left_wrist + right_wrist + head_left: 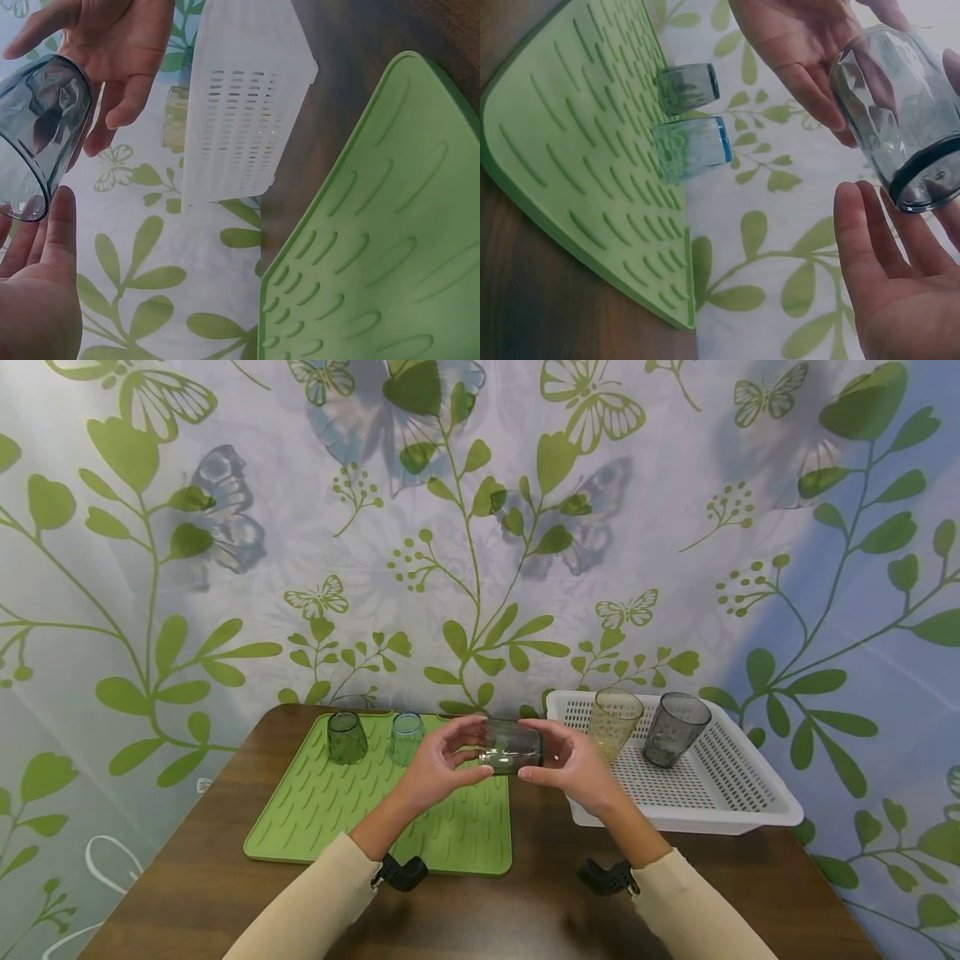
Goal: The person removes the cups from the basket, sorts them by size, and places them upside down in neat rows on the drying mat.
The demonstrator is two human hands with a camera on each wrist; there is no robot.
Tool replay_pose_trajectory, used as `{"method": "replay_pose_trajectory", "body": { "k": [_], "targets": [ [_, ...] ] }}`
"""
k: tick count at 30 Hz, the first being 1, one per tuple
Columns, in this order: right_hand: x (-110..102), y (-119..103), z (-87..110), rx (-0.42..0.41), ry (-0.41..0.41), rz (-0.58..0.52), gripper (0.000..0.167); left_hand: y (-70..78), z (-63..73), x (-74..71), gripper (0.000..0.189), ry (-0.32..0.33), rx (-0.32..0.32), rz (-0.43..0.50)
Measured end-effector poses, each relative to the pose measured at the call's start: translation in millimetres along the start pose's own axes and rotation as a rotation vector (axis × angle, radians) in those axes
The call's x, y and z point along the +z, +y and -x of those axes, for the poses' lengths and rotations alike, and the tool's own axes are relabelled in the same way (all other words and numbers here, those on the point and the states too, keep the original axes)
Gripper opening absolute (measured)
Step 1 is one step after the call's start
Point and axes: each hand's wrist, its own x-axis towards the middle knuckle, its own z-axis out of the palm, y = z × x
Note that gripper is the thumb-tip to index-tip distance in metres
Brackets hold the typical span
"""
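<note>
A clear grey drinking glass (510,747) lies sideways in the air between my hands, above the table. My left hand (446,760) holds one end, thumb below and fingers above. The other end is held by my right hand (577,764), its thumb and fingertips touching the glass. In the left wrist view the glass (45,124) shows faceted walls, with the right hand (116,60) beyond it. From the right wrist, a thick dark ring shows at the end of the glass (889,112) nearer the right hand (907,277).
On the green drying mat (315,814) stand a dark green glass (347,739) and a blue-rimmed glass (407,739), both upside down. At right, a white perforated basket (750,814) holds an amber glass (613,722) and a dark grey glass (677,729). A patterned curtain (480,568) hangs behind the wooden table (540,893).
</note>
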Motion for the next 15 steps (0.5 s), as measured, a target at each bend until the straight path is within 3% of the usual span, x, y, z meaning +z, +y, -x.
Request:
{"method": "replay_pose_trajectory", "body": {
  "k": [15],
  "targets": [
    [13.4,9.6,-0.3,0.005,0.018,-0.093,0.066,-3.9,7.6,-4.0,0.07,-0.02,0.038,0.036]
  ]
}}
